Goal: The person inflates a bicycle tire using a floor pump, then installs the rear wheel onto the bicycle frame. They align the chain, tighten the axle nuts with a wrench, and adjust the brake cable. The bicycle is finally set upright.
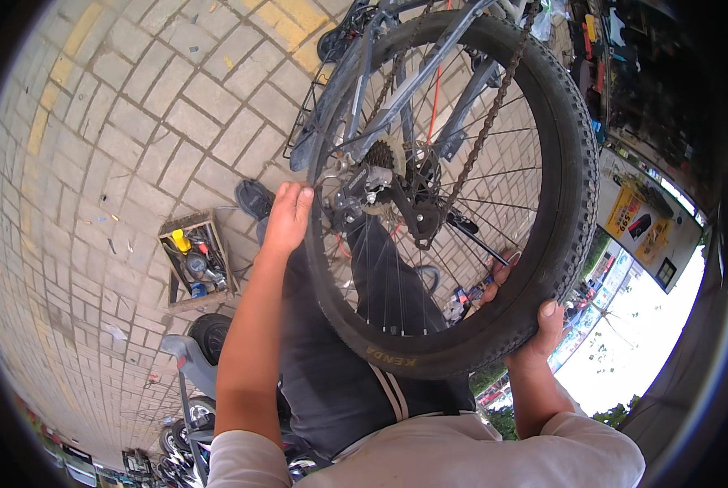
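Note:
A bicycle wheel with a knobby black tire [579,163] fills the upper middle in front of me. My right hand [540,335] grips the tire at its lower right, thumb on the outer side; some fingertips show inside the rim. My left hand [289,218] is closed at the tire's left edge, beside the rear derailleur [372,185]. What its fingers hold, if anything, is hidden. Beside the spokes sits the cassette [384,154], partly behind the derailleur. A rusty-looking chain [494,102] runs up from the derailleur along the grey frame [409,93].
A wooden box [195,259] of tools and small containers stands on the paving at left. My shoe [254,198] is just beyond it. A grey and black wheeled thing [201,350] is near my left elbow. Tools crowd the upper right, by a yellow sign [624,210].

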A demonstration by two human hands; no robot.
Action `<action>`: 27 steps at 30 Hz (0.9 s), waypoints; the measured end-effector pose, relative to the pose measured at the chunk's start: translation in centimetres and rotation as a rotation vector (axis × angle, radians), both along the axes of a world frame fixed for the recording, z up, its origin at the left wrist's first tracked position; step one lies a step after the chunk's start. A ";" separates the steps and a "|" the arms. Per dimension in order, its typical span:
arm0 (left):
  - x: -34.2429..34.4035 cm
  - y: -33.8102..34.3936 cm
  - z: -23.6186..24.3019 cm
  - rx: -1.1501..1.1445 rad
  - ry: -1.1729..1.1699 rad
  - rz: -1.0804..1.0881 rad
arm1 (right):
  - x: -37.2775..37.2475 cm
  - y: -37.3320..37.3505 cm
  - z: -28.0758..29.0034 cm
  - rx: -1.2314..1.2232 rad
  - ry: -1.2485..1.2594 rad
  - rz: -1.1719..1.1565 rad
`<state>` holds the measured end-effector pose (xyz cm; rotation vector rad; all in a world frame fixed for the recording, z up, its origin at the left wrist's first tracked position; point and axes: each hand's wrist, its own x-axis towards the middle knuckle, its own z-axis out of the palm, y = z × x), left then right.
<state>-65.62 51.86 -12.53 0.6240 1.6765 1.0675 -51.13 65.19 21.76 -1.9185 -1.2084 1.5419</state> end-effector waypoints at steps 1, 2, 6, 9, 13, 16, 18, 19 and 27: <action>0.7 -0.1 -0.3 0.012 0.000 0.040 | -0.5 0.0 0.1 0.004 0.003 0.001; 1.5 -0.3 -1.1 0.029 0.004 0.086 | -0.5 0.1 0.1 -0.004 0.007 0.019; 2.7 -0.9 -2.0 -0.068 -0.091 0.170 | -0.3 0.3 0.1 0.006 -0.024 0.039; 2.8 -0.3 0.1 -0.056 0.054 0.245 | -0.2 0.3 0.0 0.005 -0.005 0.066; 1.9 0.8 5.0 -0.136 0.292 0.219 | -0.4 -0.3 -0.1 0.009 -0.017 0.046; 1.7 1.2 6.4 -0.177 0.395 0.121 | -0.4 -0.7 0.1 -0.021 0.014 0.019; 1.7 1.2 6.7 -0.151 0.509 0.088 | -0.3 -0.4 0.1 -0.001 0.054 0.022; 1.6 1.2 7.0 -0.129 0.561 0.069 | -0.6 -0.5 0.1 -0.032 0.054 0.039; 2.7 1.8 7.6 -0.221 0.476 -0.057 | 0.4 0.2 0.9 -0.078 0.148 0.090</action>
